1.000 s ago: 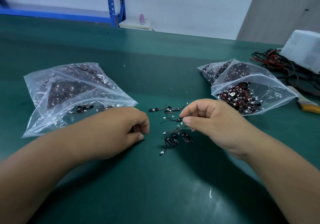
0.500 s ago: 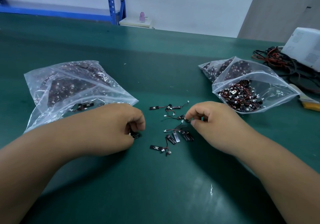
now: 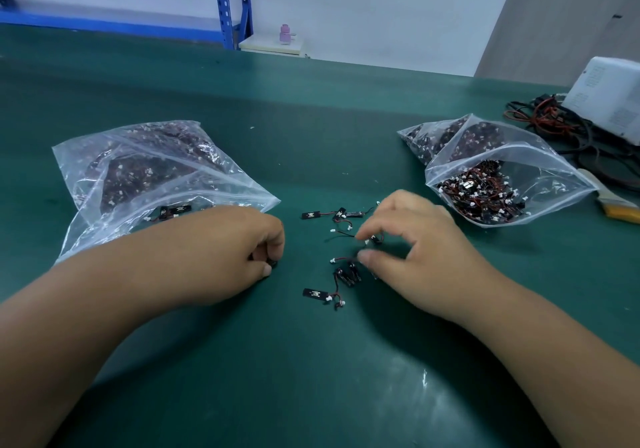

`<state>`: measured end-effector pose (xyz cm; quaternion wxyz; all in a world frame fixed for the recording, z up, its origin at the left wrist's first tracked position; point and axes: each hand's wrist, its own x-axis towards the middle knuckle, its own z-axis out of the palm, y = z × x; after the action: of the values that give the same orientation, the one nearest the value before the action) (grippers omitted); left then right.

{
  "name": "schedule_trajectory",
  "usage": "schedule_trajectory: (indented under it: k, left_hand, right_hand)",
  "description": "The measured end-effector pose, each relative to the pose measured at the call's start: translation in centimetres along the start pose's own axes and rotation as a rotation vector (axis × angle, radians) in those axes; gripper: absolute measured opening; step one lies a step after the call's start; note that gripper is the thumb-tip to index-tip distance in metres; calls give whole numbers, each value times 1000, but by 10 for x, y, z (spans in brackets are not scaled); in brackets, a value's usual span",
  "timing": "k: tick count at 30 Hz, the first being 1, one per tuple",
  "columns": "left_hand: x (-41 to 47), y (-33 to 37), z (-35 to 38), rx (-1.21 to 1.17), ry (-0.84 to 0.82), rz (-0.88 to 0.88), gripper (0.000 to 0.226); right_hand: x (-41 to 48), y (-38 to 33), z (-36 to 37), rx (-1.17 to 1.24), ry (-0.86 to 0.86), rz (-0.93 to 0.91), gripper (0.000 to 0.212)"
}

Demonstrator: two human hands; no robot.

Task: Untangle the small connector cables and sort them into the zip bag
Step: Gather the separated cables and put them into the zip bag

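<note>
Pile (image 3: 341, 257) of loose cables lies on the mat (image 3: 311, 378), between the 2 hands. Approx 8 pcs in it; the mid clump is knotted, so the count isn't exact.

Far edge of pile: 3 small black boards in a row, long axes L-R, red/blk leads running off to the right. Near edge: 1 board (image 3: 316, 293), long axis also L-R, slightly tilted, its lead curling off the right end to a white plug. Mid pile: 2-3 boards bunched, long axes pointing roughly away from the person, plus 2 thin leads lying L-R w/ white plugs at their left ends.

L hand (image 3: 221, 253) is just left of pile. Its fingers are curled under, thumb + fingers pinching a small dark pc low by the mat; which pc, can't tell. R hand (image 3: 426, 257) is on the right side of pile, blurred. Thumb and forefinger are parted, tips down among the leads, nothing seen caught between them.

2 zip bags. L bag (image 3: 138, 170) lies flat left of pile, mouth toward pile, packed w/ dark cables, approx 2 boards just inside the mouth. R bag (image 3: 502, 157) is right of and beyond pile. Its mouth gapes toward pile, w/ red/blk cables heaped inside.

Far right of pile: 1 white box (image 3: 609, 101), 1 wire tangle (image 3: 554, 125), 1 brush (image 3: 613, 202).
</note>
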<state>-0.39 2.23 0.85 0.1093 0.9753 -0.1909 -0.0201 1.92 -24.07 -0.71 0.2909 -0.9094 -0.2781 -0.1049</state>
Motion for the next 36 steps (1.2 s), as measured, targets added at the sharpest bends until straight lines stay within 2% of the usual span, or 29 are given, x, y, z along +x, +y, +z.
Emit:
schedule_trajectory:
  k: [4,6,12,14,16,18,21,29,34,36]
  left_hand:
    - [-2,2,-3,-12,-47,-5,23]
    - [-2,4,-4,-15,-69,-10,28]
    - [-4,4,-4,-16,-67,-21,25]
    - [-3,3,-4,-13,-72,-21,24]
    - [-3,3,-5,-22,-77,-16,25]
    - [-2,2,-5,-51,-77,-14,24]
    - [-1,3,-5,-116,-61,-16,22]
    - [2,5,-4,-182,-53,-23,33]
    - [2,15,-7,-353,159,32,30]
    - [1,20,-5,-447,237,72,32]
  right_hand:
    - [-9,-26,10,-100,-204,-196,18]
    - [-9,-28,13,-114,-258,-203,22]
    - [-8,-24,13,-203,-266,-172,36]
    - [-9,-23,14,-202,-251,-177,42]
    - [-8,-20,14,-143,-190,-152,37]
    - [-5,-14,12,-55,-61,-104,28]
    - [1,-1,8,2,91,-10,31]
    - [3,11,12,-16,42,164,35]
    - [2,13,14,-84,22,236,45]
    - [4,15,15,-9,64,271,38]
